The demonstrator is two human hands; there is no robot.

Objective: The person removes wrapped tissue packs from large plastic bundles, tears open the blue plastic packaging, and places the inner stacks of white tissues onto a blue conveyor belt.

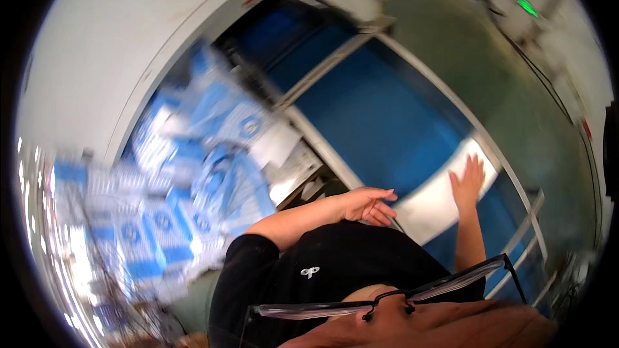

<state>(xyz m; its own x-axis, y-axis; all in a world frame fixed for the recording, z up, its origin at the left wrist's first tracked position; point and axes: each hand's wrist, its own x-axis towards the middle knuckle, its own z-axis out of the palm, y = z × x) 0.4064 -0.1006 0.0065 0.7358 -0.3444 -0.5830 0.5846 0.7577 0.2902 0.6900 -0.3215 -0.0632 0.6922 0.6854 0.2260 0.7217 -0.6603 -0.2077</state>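
Note:
A white sheet-like piece (pixel 429 209) lies across a blue conveyor belt (pixel 380 116) in front of me. My right hand (pixel 469 182) rests on its far right part, fingers spread and palm down. Close to the left end of the piece is my left hand (pixel 367 206), with its thumb stretched out and its fingers loosely bent and apart. Nothing shows in its grasp. Whether its fingertips touch the white piece, I cannot tell.
Pale metal rails (pixel 445 84) border the belt, and a crossbar (pixel 325 71) spans it farther up. To the left is a heap of blue-and-white printed plastic packages (pixel 225 129). A large white machine housing (pixel 122 38) stands at upper left. Cables (pixel 541 77) run along the right wall.

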